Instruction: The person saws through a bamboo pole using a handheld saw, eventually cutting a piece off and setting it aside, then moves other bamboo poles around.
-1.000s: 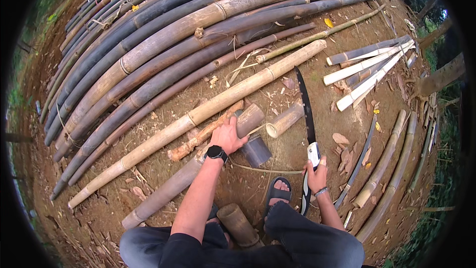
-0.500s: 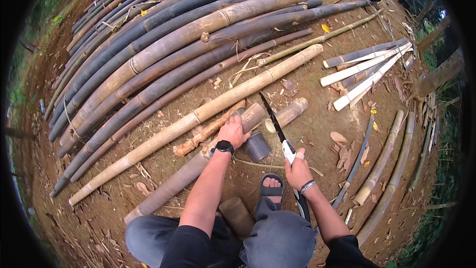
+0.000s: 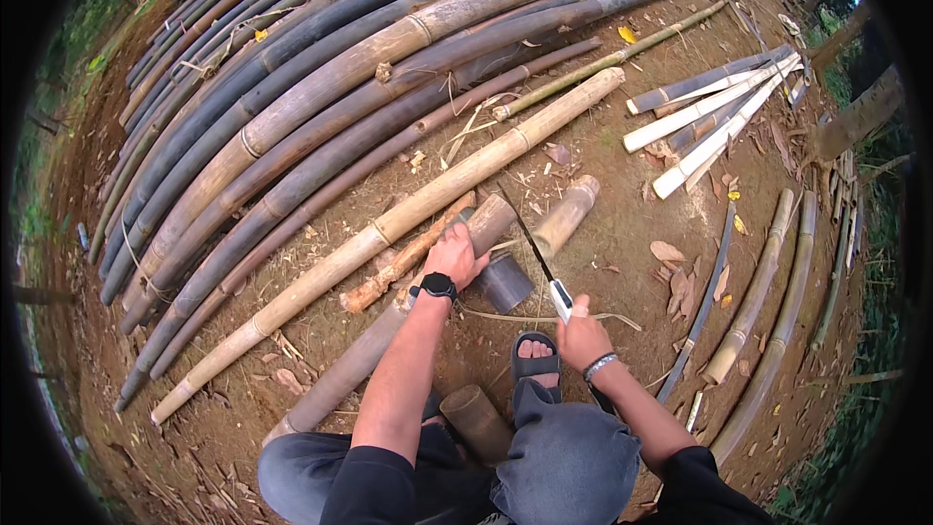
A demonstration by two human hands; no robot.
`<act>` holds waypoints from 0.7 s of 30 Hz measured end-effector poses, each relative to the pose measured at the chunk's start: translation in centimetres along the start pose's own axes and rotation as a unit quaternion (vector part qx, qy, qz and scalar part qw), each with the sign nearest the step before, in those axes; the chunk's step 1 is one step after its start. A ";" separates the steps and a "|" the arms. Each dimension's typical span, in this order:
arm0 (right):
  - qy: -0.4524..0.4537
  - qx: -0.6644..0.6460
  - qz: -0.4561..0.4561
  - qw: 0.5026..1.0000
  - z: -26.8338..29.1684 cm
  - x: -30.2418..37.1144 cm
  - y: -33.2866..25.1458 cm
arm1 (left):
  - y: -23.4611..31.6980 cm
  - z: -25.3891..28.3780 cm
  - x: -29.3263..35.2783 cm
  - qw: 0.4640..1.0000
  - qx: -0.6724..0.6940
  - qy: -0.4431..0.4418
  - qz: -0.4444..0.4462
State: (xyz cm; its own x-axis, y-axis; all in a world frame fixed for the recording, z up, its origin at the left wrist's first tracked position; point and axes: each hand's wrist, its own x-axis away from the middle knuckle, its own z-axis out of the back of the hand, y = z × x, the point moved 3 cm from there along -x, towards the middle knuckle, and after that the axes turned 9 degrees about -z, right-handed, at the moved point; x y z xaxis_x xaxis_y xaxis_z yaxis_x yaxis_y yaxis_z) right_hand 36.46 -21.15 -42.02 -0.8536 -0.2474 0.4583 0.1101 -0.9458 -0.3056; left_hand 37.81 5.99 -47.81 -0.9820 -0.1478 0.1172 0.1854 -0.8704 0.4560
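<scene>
in the middle, the left hand (image 3: pixel 457 258) grips the grey-brown bamboo pole (image 3: pixel 362 362); to the right, the right hand (image 3: pixel 584 338) is closed around the saw (image 3: pixel 561 299), its blade (image 3: pixel 536 255) beside the pole's far end. if the pole rolls, the blade could skip toward the left hand.

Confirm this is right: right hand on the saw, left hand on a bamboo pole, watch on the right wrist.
Wrong wrist: the head view shows the watch on the left one. The right hand is on the saw, the left hand on a bamboo pole.
</scene>
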 end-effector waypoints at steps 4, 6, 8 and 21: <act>-0.039 0.009 0.004 0.999 0.2 3.4 3.3 | 0.1 -0.1 0.0 0.998 -0.058 0.000 -0.034; -0.045 0.021 0.005 0.999 -0.3 4.4 4.1 | 0.4 0.0 -0.1 0.998 -0.047 -0.011 -0.029; -0.057 0.007 0.014 0.998 -0.5 5.4 3.6 | 0.2 0.0 -0.2 0.998 -0.046 -0.024 -0.025; -0.067 -0.118 0.031 0.990 5.5 4.8 3.3 | 0.8 -0.3 -0.2 1.000 -0.024 0.001 -0.012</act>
State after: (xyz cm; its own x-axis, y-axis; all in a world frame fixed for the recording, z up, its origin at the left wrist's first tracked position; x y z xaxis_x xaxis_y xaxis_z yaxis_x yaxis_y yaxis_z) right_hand 35.51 -26.63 -36.23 -0.7713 -0.3450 0.5348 0.0248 -0.8560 -0.5164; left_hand 38.12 5.16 -47.71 -0.9862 -0.1281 0.1050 0.1605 -0.8956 0.4149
